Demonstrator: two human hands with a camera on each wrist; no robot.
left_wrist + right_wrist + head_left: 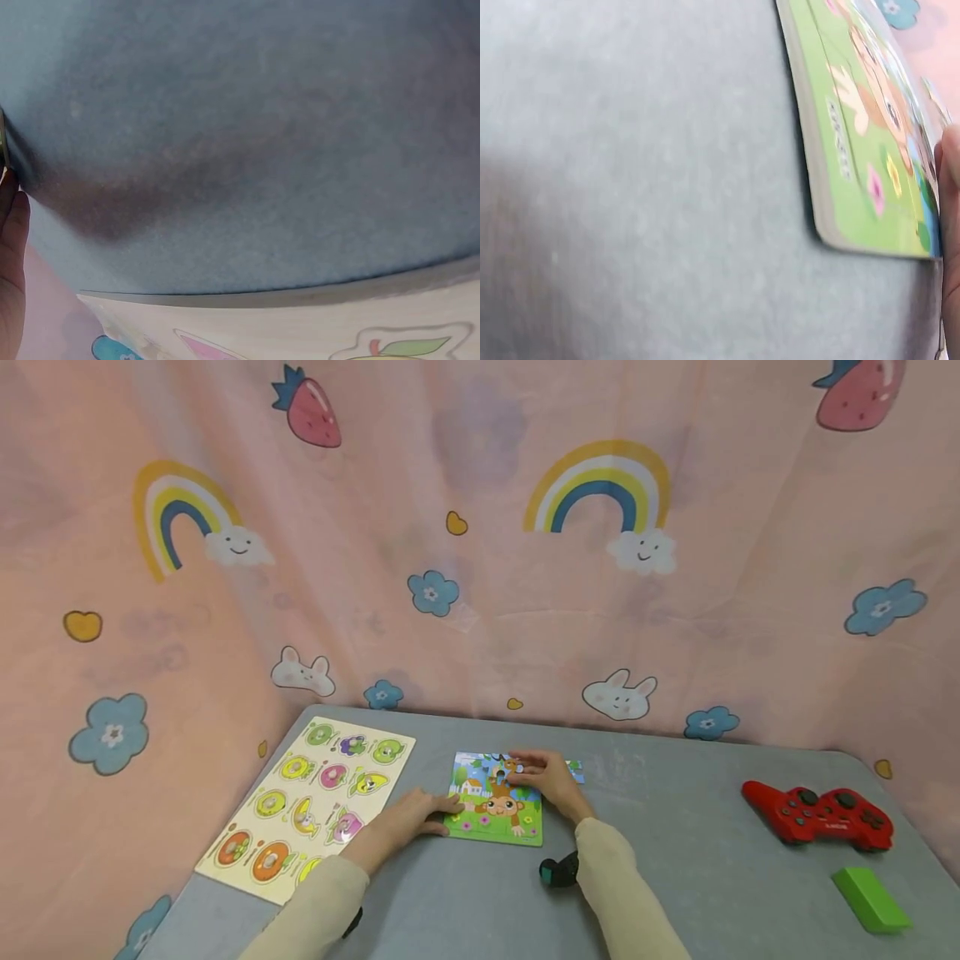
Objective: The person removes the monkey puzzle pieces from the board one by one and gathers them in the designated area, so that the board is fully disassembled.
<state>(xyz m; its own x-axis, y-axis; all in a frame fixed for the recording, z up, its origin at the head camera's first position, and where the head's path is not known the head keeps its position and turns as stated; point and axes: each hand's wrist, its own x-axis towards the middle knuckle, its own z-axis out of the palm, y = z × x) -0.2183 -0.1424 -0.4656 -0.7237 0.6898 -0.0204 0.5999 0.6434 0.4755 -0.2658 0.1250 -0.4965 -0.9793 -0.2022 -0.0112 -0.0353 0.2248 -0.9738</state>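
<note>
A monkey jigsaw puzzle (487,828) in a flat board lies at the middle of the table. My left hand (408,818) rests at its left edge, fingers extended and fingertips touching the border. Over the puzzle's upper right part, my right hand (551,783) pinches a small puzzle piece (516,767) between thumb and fingers, close above the picture. The hand hides that corner of the board. In the right wrist view, the board's green corner (862,217) shows beside the fingers (950,172).
Right of my right hand lies another blue puzzle part (576,770). A wooden fruit puzzle board (352,797) is on the left. Far right are a red game controller (821,817) and a green block (870,900). A pink patterned curtain (510,635) hangs behind the table.
</note>
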